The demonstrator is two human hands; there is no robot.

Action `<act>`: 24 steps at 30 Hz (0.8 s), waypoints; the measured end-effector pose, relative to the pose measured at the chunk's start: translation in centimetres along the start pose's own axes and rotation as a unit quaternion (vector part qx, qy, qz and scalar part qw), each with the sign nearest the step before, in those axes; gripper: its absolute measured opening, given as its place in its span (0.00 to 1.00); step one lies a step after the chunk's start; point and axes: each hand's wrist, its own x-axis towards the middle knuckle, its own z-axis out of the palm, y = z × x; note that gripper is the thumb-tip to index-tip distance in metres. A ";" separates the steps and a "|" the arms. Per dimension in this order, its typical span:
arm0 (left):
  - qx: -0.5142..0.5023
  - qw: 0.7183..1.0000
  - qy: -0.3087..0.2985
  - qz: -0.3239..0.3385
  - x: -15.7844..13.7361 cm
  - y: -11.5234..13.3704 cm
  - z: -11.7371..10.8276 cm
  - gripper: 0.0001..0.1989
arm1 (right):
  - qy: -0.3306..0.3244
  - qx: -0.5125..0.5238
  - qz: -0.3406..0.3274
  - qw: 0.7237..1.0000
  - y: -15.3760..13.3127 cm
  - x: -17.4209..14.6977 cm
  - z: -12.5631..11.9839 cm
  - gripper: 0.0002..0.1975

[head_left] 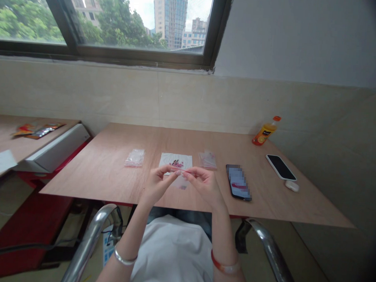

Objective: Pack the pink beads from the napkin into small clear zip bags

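My left hand (159,182) and my right hand (205,183) meet above the near middle of the table, each in a pinch. A thin red cord (181,170) runs between the fingertips of both. Just behind my fingers lies a white sheet (166,157) with small red and dark pieces (176,163) on it, too small to name. Clear plastic bags flank the sheet: a left bag (135,158) and a right bag (208,159). Something pale and translucent (182,184) shows on the table below my hands; its kind is unclear.
To the right, a lit phone (237,182) lies on the wooden table (96,170), with a white-edged phone (281,167) and a small white case (292,186) beyond it. An orange drink bottle (265,132) stands by the wall. Packets (45,130) rest on the left table.
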 end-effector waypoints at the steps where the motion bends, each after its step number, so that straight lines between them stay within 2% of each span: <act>1: 0.001 1.000 0.000 0.001 0.0 -0.1 0.0 0.09 | -0.002 -0.003 0.000 1.000 0.0 0.0 0.0 0.10; 16: 0.019 1.000 -0.013 -0.001 -0.1 1.1 0.0 0.09 | -0.012 0.021 0.018 1.000 -0.1 -0.3 0.0 0.11; 24: 0.015 1.000 0.003 -0.001 -0.2 0.8 -0.1 0.10 | 0.011 0.005 -0.001 1.000 0.5 -0.3 0.6 0.12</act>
